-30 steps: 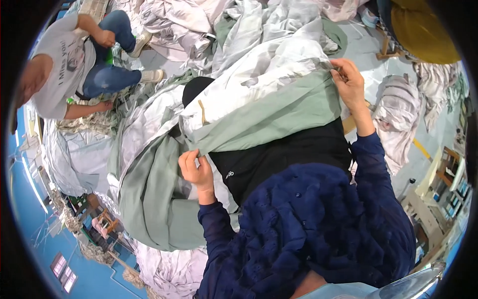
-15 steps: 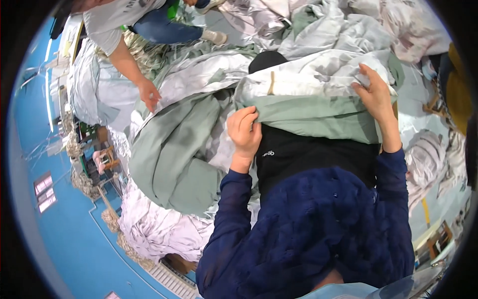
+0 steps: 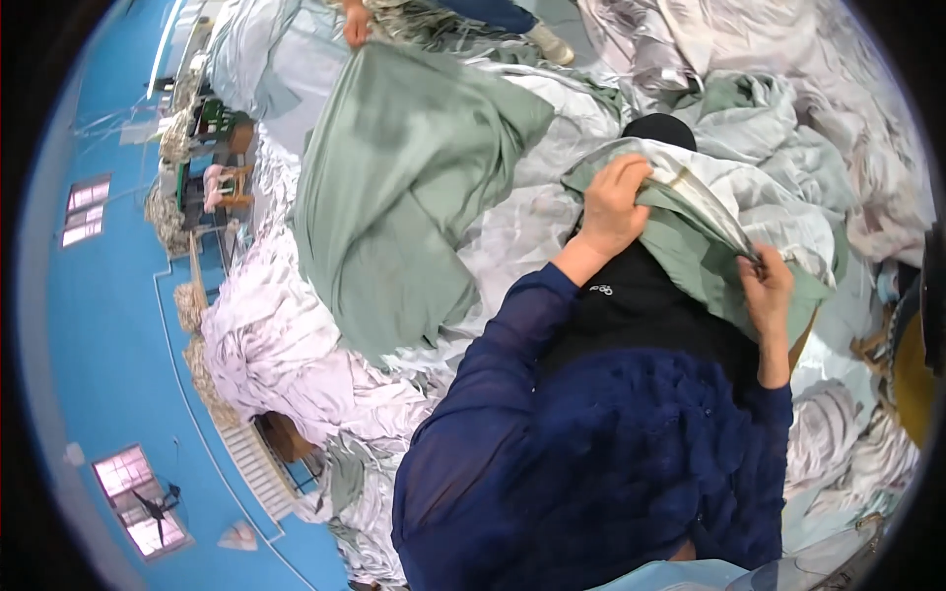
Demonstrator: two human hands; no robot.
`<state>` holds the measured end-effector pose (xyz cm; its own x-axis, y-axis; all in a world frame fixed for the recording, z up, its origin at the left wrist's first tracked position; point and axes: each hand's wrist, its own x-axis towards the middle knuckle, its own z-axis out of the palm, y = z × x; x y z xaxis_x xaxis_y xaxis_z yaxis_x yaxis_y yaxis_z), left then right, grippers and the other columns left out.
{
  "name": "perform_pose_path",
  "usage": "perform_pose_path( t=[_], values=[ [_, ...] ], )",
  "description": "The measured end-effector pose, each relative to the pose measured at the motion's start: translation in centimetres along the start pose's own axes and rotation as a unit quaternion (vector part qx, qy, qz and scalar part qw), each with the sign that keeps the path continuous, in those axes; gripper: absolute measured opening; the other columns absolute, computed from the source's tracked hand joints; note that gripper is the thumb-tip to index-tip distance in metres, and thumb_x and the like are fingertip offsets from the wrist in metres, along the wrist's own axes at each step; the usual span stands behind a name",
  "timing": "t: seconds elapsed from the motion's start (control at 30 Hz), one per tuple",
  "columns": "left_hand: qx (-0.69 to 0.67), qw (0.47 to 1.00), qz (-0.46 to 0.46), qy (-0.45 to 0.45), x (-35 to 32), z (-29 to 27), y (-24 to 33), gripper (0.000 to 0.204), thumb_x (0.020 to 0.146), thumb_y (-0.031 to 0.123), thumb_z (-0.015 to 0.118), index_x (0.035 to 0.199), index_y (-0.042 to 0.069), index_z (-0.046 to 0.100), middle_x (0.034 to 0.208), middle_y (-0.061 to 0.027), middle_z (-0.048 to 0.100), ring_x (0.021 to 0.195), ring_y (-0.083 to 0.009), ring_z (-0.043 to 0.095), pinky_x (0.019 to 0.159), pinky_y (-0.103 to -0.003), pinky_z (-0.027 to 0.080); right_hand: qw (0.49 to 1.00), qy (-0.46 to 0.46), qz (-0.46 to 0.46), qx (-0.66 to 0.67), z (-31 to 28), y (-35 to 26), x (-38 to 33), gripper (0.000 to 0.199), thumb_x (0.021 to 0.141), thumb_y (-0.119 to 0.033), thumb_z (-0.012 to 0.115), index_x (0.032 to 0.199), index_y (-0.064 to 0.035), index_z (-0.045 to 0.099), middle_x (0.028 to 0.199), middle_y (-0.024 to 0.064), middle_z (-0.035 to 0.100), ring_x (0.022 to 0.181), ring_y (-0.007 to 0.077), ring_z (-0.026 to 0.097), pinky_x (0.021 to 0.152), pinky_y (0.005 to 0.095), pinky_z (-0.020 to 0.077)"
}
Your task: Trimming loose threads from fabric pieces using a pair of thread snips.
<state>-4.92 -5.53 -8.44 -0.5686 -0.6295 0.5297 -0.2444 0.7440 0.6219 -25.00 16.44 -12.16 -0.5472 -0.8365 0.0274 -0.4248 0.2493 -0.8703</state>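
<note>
1. Since half a second ago the green sheet point(image 3: 394, 197) has swung out flatter to the left, and the person's two hands have drawn closer together on the folded edge in front of them.
2. Far left, a blue wall point(image 3: 108, 325) with small windows curves along the rim; no box, bin or basket can be made out, so the laundry lies loose in heaps.
3. Beside the wall lies a crumpled pile of white sheets point(image 3: 286, 364), glossy and deeply creased, rounded like a mound.
4. The green sheet spreads above it, matte and smooth with a few long soft folds, roughly a broad hanging panel; its upper corner is held by another person's hand point(image 3: 356, 26) at the top edge.
5. The left hand point(image 3: 613, 205) comes up from a dark blue, sheer sleeve point(image 3: 493, 394); its fingers are clenched over the bunched edge of the folded sheet point(image 3: 709, 236), thumb beneath.
6. That folded sheet is pale green on one face and grey-white with a faint streaked print on the other; it hangs in front of the person's chest, over a black garment point(image 3: 641, 305), stretched between the two hands.
7. The right hand point(image 3: 766, 288) pinches the lower right corner of the same sheet, fingers closed tight on a thin layered edge.
8. A black rounded shape point(image 3: 660, 130) shows just behind the fold.
9. To the right, more crumpled grey-white sheets point(image 3: 847, 128) cover the floor, shiny and wrinkled.
</note>
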Motion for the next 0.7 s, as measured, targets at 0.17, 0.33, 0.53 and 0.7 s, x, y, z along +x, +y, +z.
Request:
perform_pose_path(
  t=[0.17,0.33,0.53,0.7],
  values=[
    [0.036,0.999,-0.018,0.001,2.3,1.1,0.0,0.044,0.063,-0.005,0.060,0.106,0.004,0.058,0.104,-0.0150,0.063,0.097,-0.0348,0.061,0.081,-0.040,0.051,0.998,0.038,0.013,0.038,-5.0,-5.2,-0.4,0.014,0.088,-0.006,0.067,0.101,-0.0025,0.062,0.078,-0.0071,0.049,0.067,0.0025,0.042,0.060,0.0179,0.0337],
    [0.108,0.984,-0.140,-0.015,0.8,1.4,-4.7,0.038,0.068,-0.005,0.053,0.103,0.006,0.061,0.100,-0.0149,0.065,0.091,-0.0369,0.062,0.076,-0.044,0.050,0.980,0.165,-0.075,0.083,-12.1,-9.2,-2.0,0.010,0.090,-0.005,0.065,0.098,0.0005,0.062,0.082,-0.0054,0.054,0.072,0.0031,0.044,0.064,0.0166,0.0322],
    [0.138,0.988,-0.073,0.012,1.6,0.8,-3.4,0.041,0.068,-0.006,0.053,0.106,0.005,0.060,0.105,-0.0156,0.064,0.092,-0.0384,0.062,0.075,-0.043,0.050,0.967,0.232,-0.081,-0.065,-16.9,-7.1,-6.0,0.010,0.091,-0.006,0.063,0.099,0.0008,0.063,0.082,-0.0058,0.053,0.071,0.0027,0.043,0.063,0.0163,0.0309],
    [0.140,0.988,-0.015,0.065,1.4,0.5,-3.2,0.037,0.069,-0.005,0.054,0.105,0.003,0.059,0.103,-0.0162,0.063,0.091,-0.0367,0.062,0.075,-0.044,0.050,0.958,0.286,-0.005,-0.004,-18.9,-2.7,-9.4,0.017,0.091,-0.004,0.060,0.107,0.0002,0.064,0.082,-0.0064,0.056,0.066,0.0011,0.042,0.058,0.0168,0.0303]
  ],
)
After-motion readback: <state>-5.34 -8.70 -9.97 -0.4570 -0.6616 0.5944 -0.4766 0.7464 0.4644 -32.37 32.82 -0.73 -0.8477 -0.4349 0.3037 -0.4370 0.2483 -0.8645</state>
